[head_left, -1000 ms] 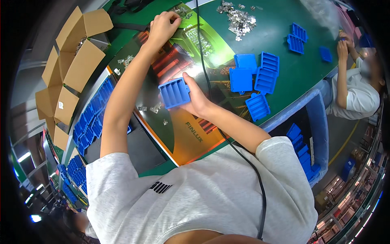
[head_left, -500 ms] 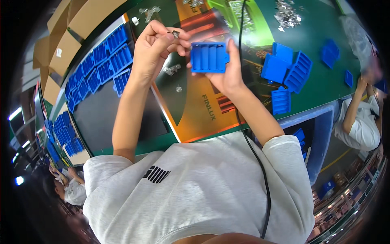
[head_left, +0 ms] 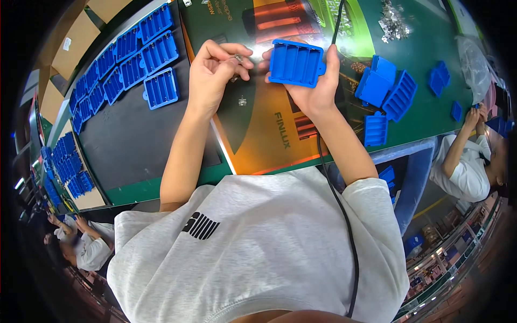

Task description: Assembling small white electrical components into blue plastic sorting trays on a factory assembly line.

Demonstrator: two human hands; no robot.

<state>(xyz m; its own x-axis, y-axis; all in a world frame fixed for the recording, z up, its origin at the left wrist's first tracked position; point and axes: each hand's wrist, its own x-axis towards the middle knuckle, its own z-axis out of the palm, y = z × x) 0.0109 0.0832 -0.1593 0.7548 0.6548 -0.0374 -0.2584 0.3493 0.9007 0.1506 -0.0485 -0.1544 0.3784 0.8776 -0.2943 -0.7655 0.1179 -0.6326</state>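
Observation:
My right hand (head_left: 316, 92) holds a blue plastic battery case (head_left: 296, 63), open side up, its long slots running away from me. Fingers support it from below and the thumb lies along its right side. To its left, my left hand (head_left: 218, 75) is closed in a pinch on a small metal contact clip (head_left: 238, 58). The fingertips stay a short way off the case. Another metal clip (head_left: 242, 101) lies on the printed orange-and-green sheet (head_left: 256, 145) just below that hand.
Rows of blue cases (head_left: 160, 89) lie on a black mat (head_left: 142, 137) at the left. Several blue parts (head_left: 376, 131) lie at the right, with a pile of metal clips (head_left: 394, 24) beyond. A black cable (head_left: 336, 199) runs past my right arm. Co-workers sit at both sides.
The whole view has shifted slightly. My left hand has drawn back from the case with the clip still pinched. My right hand has moved the case a little right and tilted it.

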